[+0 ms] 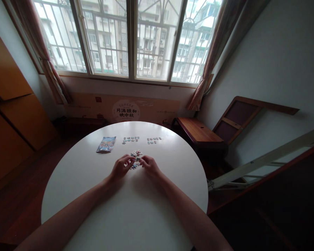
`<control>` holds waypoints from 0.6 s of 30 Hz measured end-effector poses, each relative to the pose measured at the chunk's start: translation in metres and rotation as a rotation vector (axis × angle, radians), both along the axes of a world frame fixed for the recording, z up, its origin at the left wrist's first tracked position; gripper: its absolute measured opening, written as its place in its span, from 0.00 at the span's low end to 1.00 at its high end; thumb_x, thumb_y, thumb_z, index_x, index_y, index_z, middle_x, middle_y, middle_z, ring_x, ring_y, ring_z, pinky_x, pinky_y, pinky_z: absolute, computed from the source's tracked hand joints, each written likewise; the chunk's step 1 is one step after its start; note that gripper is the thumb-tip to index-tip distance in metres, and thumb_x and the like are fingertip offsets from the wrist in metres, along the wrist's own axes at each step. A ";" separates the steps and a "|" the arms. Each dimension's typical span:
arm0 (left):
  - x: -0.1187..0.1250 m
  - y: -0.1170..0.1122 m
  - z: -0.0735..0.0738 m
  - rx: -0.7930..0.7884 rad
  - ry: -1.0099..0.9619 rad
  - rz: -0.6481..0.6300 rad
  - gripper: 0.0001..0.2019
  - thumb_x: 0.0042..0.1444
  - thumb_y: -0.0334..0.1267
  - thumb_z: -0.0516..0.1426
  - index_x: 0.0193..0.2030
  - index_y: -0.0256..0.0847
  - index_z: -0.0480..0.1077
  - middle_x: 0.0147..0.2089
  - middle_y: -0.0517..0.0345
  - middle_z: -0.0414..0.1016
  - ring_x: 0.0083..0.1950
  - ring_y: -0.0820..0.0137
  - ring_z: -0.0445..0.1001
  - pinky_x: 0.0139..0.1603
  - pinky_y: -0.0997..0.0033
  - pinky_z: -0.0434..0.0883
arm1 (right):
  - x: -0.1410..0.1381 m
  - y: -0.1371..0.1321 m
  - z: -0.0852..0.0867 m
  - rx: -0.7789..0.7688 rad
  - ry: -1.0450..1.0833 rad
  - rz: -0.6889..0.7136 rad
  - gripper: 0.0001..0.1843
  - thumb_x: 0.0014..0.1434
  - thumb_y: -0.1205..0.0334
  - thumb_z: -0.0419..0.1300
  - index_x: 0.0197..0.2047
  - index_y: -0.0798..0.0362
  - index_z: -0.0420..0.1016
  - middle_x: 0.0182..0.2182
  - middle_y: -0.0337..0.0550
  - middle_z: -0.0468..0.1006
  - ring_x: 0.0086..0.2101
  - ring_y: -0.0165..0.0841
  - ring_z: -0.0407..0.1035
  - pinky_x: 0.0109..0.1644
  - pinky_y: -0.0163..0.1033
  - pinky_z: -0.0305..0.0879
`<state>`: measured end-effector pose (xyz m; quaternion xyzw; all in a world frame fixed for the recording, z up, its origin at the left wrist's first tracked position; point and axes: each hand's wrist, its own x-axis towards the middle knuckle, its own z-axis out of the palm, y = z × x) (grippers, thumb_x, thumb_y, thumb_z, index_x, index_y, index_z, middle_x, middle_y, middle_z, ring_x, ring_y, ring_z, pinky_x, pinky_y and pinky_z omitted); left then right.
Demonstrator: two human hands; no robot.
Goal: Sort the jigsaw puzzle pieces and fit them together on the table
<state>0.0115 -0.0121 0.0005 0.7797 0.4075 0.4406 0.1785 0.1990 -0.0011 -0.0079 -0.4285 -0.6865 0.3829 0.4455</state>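
Well, we sat at a round white table (131, 212), our forearms crossing its near edge. Our left hand (121, 166) and right hand (151, 165) faced each other around the middle of the table, well in from its side edges, with fingers curled and thumbs brought close to them. Toward the far left edge lay the packet (106, 144), its coloured picture turned up. Between and just beyond our hands was the pile (136, 152) of loose jigsaw pieces, part of it hidden by our fingers. Nearer the far edge we had two sets in rough rows: the left set (131, 139), the larger, and the right set (154, 140), toward the right edge.

By our judgement the sorting was partly done: two sets laid out, the pile left to go through. We saw no large joined section, though whether any neighbours in the rows were linked was too small to tell. Smallest of all was the dark piece (137, 159) at our fingertips, above the pile; both hands seemed pinched on it, but we could not tell whether a second piece was there.
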 end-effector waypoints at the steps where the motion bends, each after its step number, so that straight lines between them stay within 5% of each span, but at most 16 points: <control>1: 0.000 0.000 0.000 0.000 -0.002 -0.002 0.10 0.59 0.41 0.54 0.40 0.40 0.73 0.34 0.56 0.73 0.30 0.75 0.71 0.31 0.76 0.69 | 0.000 0.000 -0.001 -0.003 0.000 0.002 0.13 0.57 0.55 0.55 0.30 0.56 0.71 0.22 0.38 0.72 0.23 0.27 0.64 0.29 0.32 0.60; 18: -0.001 0.001 -0.002 -0.017 0.061 0.051 0.09 0.59 0.42 0.54 0.36 0.40 0.73 0.34 0.58 0.73 0.27 0.77 0.69 0.29 0.78 0.67 | -0.001 0.002 -0.006 0.011 -0.039 0.023 0.13 0.58 0.55 0.55 0.33 0.56 0.72 0.22 0.38 0.72 0.23 0.26 0.64 0.30 0.32 0.60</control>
